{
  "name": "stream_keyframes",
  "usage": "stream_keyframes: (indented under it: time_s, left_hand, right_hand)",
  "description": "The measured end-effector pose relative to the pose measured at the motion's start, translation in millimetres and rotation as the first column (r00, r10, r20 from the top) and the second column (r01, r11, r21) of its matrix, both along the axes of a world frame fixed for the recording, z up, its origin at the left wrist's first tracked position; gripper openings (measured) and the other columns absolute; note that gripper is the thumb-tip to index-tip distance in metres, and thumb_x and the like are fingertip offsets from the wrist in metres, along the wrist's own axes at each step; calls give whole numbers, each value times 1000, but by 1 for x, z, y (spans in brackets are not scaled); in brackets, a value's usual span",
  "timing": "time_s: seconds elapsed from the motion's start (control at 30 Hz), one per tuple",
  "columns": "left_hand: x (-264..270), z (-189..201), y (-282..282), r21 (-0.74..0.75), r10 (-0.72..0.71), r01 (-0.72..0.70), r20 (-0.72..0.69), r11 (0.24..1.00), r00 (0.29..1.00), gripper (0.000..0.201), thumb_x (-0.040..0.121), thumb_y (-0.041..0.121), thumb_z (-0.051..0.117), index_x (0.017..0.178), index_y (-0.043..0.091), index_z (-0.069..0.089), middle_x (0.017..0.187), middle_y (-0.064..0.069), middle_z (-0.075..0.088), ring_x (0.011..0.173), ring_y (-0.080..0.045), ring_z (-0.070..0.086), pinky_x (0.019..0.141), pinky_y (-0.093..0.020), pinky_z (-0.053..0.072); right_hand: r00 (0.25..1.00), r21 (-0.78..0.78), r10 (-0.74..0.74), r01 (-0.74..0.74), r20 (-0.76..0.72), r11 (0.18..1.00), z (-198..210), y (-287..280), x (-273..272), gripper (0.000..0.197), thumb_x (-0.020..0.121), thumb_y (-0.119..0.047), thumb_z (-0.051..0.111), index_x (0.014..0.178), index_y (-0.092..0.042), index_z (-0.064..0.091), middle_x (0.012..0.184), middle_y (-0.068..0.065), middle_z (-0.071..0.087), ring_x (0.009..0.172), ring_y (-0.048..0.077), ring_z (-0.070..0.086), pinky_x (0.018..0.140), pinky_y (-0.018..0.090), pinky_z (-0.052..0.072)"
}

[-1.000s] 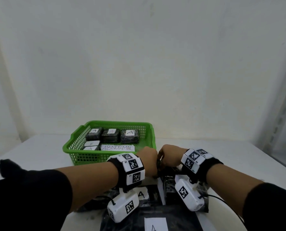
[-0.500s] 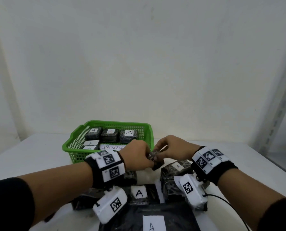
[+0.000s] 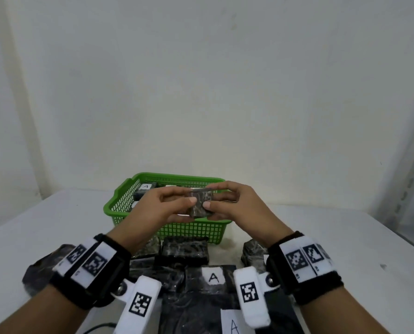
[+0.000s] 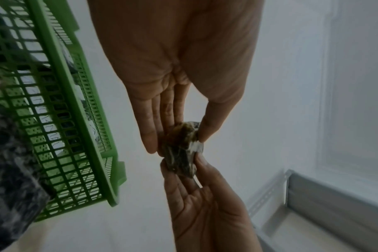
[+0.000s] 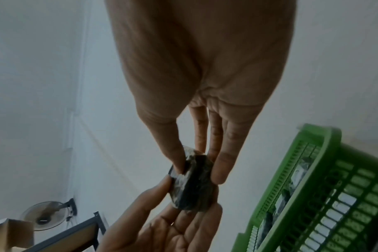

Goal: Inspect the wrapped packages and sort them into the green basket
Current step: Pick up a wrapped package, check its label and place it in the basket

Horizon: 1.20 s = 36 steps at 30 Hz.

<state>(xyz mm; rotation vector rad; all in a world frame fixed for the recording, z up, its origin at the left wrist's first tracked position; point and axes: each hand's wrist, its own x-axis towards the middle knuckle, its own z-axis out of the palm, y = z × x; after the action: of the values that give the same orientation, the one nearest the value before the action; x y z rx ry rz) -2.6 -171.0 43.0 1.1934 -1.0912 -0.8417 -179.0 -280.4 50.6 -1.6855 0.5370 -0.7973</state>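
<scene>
A small dark wrapped package (image 3: 200, 204) is held up in front of the green basket (image 3: 193, 231). My left hand (image 3: 167, 208) pinches its left side between thumb and fingers, and my right hand (image 3: 234, 206) pinches its right side. The left wrist view shows the package (image 4: 180, 151) squeezed between both hands' fingertips, with clear wrap bunched at one corner. Seen from the right wrist, the package (image 5: 192, 185) is dark and rounded. Inside the basket lie several dark packages, one with a white "A" label (image 3: 145, 186); my hands hide most of them.
Several more dark wrapped packages (image 3: 184, 251) lie on the white table (image 3: 321, 237) between my wrists, some with white "A" labels (image 3: 213, 277). A white wall stands close behind the basket. A metal rack upright (image 3: 411, 184) rises at the right.
Both hands have lifted the small package off the pile by the table and raised it in front of the basket, thumbs now on its near face.
</scene>
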Motion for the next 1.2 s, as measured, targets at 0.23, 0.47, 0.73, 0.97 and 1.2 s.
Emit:
stream_keyframes:
  time_s: [0.23, 0.47, 0.73, 0.97, 1.2]
  left_hand:
    - [15, -12, 19, -40, 16, -21, -129, 999, 992, 26, 93, 5, 66, 115, -8, 69, 105, -25, 76, 88, -28, 77, 72, -30, 63]
    - [4, -28, 16, -12, -43, 42, -190, 999, 981, 42, 81, 19, 73, 112, -9, 70, 108, -24, 76, 90, -30, 75, 78, -33, 64]
    - [-3, -22, 3, 12, -107, 115, -287, 993, 952, 35, 90, 15, 69, 113, -12, 71, 109, -24, 76, 92, -28, 76, 81, -35, 64]
    - [-16, -22, -8, 17, -102, 112, -301, 994, 948, 34, 81, 17, 75, 104, -8, 73, 104, -21, 77, 88, -26, 77, 78, -32, 64]
    - [-24, -22, -6, 11, -80, 87, -297, 996, 952, 34, 84, 16, 74, 105, -10, 73, 104, -23, 77, 86, -25, 77, 74, -28, 64]
  right_hand:
    - [992, -245, 31, -60, -118, 968, -17, 27, 14, 67, 73, -13, 95, 132, -28, 66, 121, -11, 71, 111, 8, 71, 93, 32, 62]
    - [998, -308, -52, 42, -25, 951, -25, 27, 9, 55, 76, -11, 92, 122, -31, 71, 117, -9, 75, 109, 7, 71, 90, 35, 64]
    - [1000, -372, -6, -5, -27, 928, -20, 11, -2, 44, 76, -11, 92, 115, -26, 77, 110, -4, 78, 107, 13, 73, 92, 40, 63]
    - [998, -398, -15, -12, -64, 917, -20, 1, -21, 51, 76, -13, 92, 120, -30, 75, 113, -4, 77, 109, 9, 72, 94, 34, 62]
    - [1000, -382, -17, 11, -13, 924, -22, 2, -26, 47, 76, -12, 92, 119, -22, 76, 111, -2, 77, 112, 10, 71, 94, 38, 62]
